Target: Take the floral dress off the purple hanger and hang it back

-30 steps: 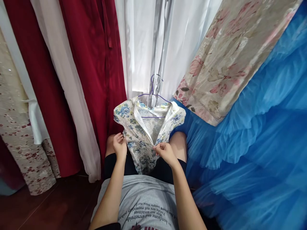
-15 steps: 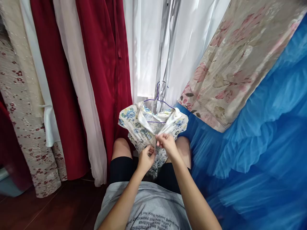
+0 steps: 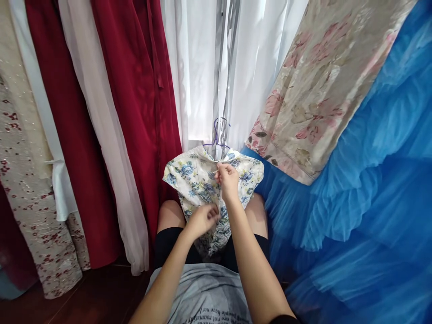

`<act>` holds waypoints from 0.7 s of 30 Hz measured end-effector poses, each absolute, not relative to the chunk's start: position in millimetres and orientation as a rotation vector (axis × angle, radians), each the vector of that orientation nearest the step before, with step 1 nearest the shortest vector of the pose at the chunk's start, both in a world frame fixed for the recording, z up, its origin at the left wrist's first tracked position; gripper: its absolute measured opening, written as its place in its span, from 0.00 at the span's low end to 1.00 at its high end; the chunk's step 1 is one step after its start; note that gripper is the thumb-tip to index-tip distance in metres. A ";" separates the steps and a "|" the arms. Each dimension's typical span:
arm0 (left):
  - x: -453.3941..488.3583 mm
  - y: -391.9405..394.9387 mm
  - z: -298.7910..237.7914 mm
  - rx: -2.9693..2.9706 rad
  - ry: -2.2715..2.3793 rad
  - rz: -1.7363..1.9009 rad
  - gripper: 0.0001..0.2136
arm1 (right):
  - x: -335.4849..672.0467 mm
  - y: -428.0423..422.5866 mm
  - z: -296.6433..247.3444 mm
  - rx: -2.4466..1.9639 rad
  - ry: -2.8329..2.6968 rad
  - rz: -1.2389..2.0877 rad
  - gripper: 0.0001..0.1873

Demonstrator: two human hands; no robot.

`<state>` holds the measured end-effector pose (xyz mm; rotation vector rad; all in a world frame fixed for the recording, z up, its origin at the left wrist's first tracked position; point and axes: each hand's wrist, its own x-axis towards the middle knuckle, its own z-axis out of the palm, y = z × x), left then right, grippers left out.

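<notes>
A white dress [image 3: 199,182] with blue and yellow-green flowers hangs on a purple hanger [image 3: 216,131] between my knees. Its neckline is drawn together, and a closed seam runs down the middle. At the top of this seam my right hand [image 3: 227,180] is pinched at the neckline, on what looks like the zipper pull; the fingers mostly hide it. Lower on the front, my left hand [image 3: 205,219] is over the seam with curled fingers. Motion smears those fingertips, so whether they grip the cloth does not show. The skirt of the dress bunches between my thighs.
Dark red gowns [image 3: 135,112] and a pale pink drape [image 3: 101,130] hang to the left. White cloth [image 3: 197,81] hangs behind the hanger. On the right are a beige floral garment [image 3: 317,99] and blue tulle [image 3: 337,216]. Dark tiles [image 3: 101,292] show at lower left.
My right hand has moved up from mid-front to the neckline, and the folded-open V has closed behind it. My left hand has stayed low, its fingers now loosened and blurred.
</notes>
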<state>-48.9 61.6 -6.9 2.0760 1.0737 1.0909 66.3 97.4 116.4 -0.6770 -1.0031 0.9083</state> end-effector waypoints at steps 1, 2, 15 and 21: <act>-53.0 64.9 16.8 2.063 1.035 1.279 0.03 | 68.4 92.4 113.8 -0.695 -1.032 0.914 0.16; -56.5 68.8 42.2 2.022 1.030 1.512 0.06 | 70.5 88.1 112.6 -0.711 -1.055 0.918 0.16; -61.2 117.3 195.8 2.344 0.930 2.095 0.07 | 67.8 101.7 97.0 -0.880 -1.089 0.766 0.14; -153.9 167.7 160.7 0.973 0.789 2.444 0.10 | 58.7 78.4 50.1 -0.826 -1.279 0.995 0.14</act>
